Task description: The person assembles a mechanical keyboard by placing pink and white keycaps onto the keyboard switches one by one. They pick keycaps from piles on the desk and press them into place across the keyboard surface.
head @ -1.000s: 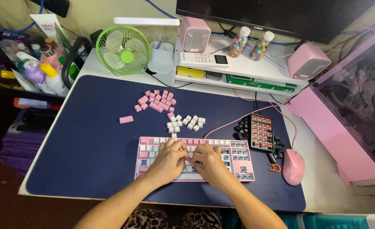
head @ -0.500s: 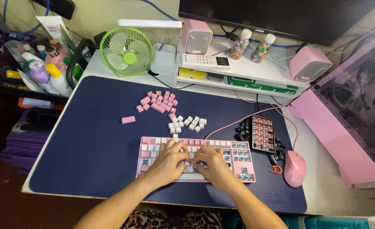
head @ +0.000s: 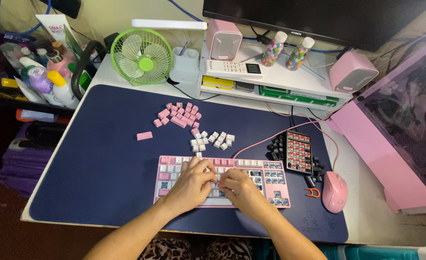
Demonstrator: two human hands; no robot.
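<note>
A: How do the 2 hands sit?

B: Both lie palm-down on the pink keyboard (head: 221, 181), forearms coming in from the bottom edge. The left hand (head: 190, 184) covers the middle keys with its fingers curled; the right hand (head: 242, 188) is just beside it, and their fingertips meet over the centre rows.

A: Is either one holding something?

B: I cannot tell. The fingers are bunched tight over the keys, and whatever sits under them is hidden.

A: Where is the keyboard itself?

B: At the near middle of the navy desk mat (head: 102, 159), which covers most of the white surface (head: 367, 202). Its right-hand block shows bare blue switches without caps.

A: What is around it?

B: Just behind it lies a cluster of loose white keycaps (head: 212, 140), and further back a heap of pink keycaps (head: 179, 114). 1 long pink keycap (head: 144, 136) lies alone to the left, well apart from the heap. To the right is a small black keypad (head: 297, 151) with red switches, black caps scattered round it, then an orange keycap puller (head: 311, 192) and a pink mouse (head: 334, 191).

A: Anything crowding the hands?

B: Only the white keycaps, near the keyboard's back edge. The green fan (head: 142, 56) stands well behind.
</note>
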